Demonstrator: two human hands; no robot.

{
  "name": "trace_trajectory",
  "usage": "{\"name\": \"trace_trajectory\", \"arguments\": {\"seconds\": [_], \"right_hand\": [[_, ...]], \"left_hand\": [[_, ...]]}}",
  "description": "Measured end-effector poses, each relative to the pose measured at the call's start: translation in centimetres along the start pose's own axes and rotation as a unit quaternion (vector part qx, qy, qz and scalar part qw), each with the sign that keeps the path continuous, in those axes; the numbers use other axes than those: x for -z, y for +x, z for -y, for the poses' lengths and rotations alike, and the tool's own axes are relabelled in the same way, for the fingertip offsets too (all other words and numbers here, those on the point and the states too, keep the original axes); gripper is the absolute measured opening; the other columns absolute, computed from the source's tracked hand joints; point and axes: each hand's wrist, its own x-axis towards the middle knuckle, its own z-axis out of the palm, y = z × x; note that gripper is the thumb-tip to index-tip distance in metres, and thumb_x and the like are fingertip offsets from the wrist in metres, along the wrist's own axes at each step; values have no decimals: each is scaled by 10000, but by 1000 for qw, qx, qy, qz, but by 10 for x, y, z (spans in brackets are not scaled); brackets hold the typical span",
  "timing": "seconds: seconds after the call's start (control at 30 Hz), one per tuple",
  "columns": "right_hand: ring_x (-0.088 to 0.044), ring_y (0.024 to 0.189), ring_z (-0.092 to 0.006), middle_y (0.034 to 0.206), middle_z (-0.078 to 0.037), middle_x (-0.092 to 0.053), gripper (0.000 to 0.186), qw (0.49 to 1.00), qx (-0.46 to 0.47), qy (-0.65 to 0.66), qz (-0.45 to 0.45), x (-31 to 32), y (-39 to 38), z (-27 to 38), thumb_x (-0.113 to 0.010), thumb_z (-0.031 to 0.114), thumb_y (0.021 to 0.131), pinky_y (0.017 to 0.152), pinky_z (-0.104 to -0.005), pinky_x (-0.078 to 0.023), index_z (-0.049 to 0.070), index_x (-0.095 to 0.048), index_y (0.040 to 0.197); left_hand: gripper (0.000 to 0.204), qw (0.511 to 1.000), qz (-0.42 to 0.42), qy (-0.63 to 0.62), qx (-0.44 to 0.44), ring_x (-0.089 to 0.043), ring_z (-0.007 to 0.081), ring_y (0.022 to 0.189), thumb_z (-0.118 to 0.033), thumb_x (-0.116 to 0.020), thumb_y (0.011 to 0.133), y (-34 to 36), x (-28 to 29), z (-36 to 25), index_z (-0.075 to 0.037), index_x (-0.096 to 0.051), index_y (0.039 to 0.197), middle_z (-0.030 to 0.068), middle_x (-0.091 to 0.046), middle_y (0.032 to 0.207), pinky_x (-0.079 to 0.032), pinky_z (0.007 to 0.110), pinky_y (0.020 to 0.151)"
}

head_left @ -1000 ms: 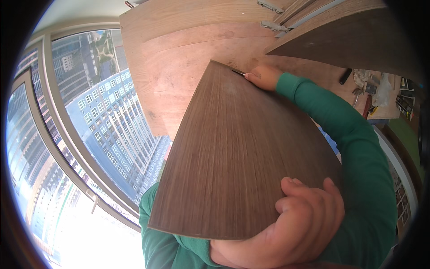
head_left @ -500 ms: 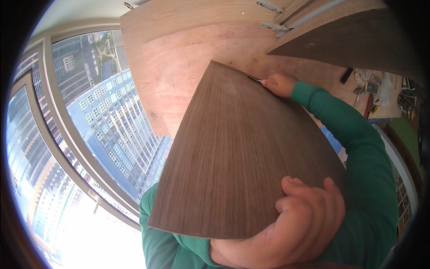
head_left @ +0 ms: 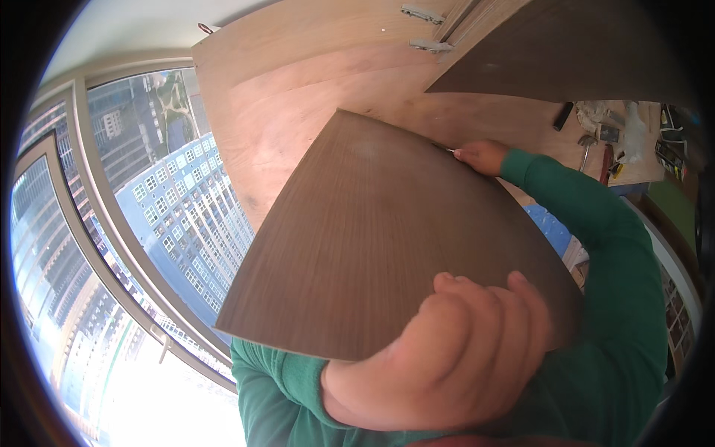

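Note:
A large brown wood-grain panel (head_left: 357, 231) slants across the middle, its near edge raised toward me. Bent over that near edge at the lower right is my left hand (head_left: 447, 343), closed, its fingertips partly hidden; it appears to grip the panel. My right hand (head_left: 482, 158) is at the panel's far right edge. Pinched in its fingers is a thin, slim tool (head_left: 449, 150) with a bright metal part, touching or very close to that edge; its exact kind is too small to tell.
Beneath lies a pale plywood worktop (head_left: 298, 97) with metal hinges (head_left: 424, 13) at the far side. Another dark panel (head_left: 551, 59) stands at the far right. Hand tools, including a hammer (head_left: 587, 149), lie to the right. A tall window (head_left: 141, 223) borders the left.
The panel's near edge has swung left and up in view, my left hand moving with it. My right hand and its tool have shifted slightly right along the far edge.

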Motion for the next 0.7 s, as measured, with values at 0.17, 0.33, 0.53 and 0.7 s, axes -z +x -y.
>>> {"name": "trace_trajectory", "arguments": {"seconds": [0.17, 0.33, 0.53, 0.7], "right_hand": [[-717, 1057, -289, 1179, -132, -745, 547, 997, 22, -68, 0, 3, 1, 3, -416, 533, 1092, 940, -414, -534, 104, -692, 1292], [-714, 959, -338, 1166, -157, -738, 596, 999, 9, -42, 21, 10, -6, 15, -366, 554, 1102, 924, -444, -528, 84, -683, 1287], [-688, 1015, -407, 1181, -205, -726, 654, 990, 51, -127, 14, 0, 21, -2, -312, 531, 1111, 977, -480, -495, 30, -722, 1208], [-658, 1162, -402, 1231, -228, -712, 649, 989, 57, -137, 10, 0, 30, -11, -315, 518, 1110, 1047, -486, -458, 32, -730, 1223]], "left_hand": [[217, 999, 2, -46, 12, -618, 126, 567, -312, -680, 838, 7, 10, 9, -98, -705, 813, -32, -566, 625, -371, 267, 510], [535, 983, 54, -166, 53, -631, 209, 543, -533, -546, 980, 19, 26, 13, -51, -702, 811, 50, -603, 613, -437, 335, 519], [476, 990, 80, -43, 107, -579, 249, 550, -463, -571, 980, 27, 22, -6, -49, -675, 770, 75, -594, 620, -434, 373, 588], [257, 990, 75, -33, 118, -535, 265, 557, -276, -613, 883, 38, 19, -8, -55, -643, 755, 90, -577, 637, -395, 384, 609]]}}
